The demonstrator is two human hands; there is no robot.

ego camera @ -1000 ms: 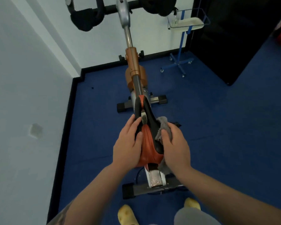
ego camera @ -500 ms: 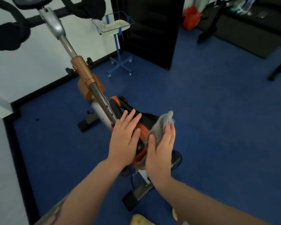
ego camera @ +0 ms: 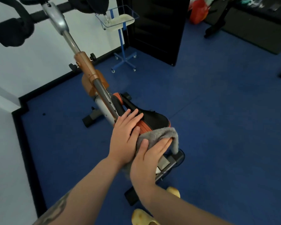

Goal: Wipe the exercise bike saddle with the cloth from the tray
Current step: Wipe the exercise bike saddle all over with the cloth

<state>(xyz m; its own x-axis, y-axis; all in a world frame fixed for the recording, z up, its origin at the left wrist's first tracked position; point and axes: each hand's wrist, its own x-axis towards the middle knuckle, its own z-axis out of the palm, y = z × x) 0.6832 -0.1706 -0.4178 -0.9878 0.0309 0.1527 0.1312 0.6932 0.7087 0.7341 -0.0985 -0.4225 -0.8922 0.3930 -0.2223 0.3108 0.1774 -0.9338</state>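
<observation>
cloth [ego camera: 159, 135] on saddle [ego camera: 154, 119] rear, under right hand [ego camera: 147, 161]; left hand [ego camera: 125, 135] beside.

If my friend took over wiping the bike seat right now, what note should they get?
Left hand: flat and open on the saddle, steadying it.
Right hand: pressing the grey cloth onto the saddle's rear end; part of the cloth hangs over the edge.
Tray: on the blue stand by the wall, away from the bike.
Done: cloth fetched, wiping under way.
Left: the black front part of the saddle is uncovered; I cannot tell if it has been wiped. Go over it, then finish.
</observation>
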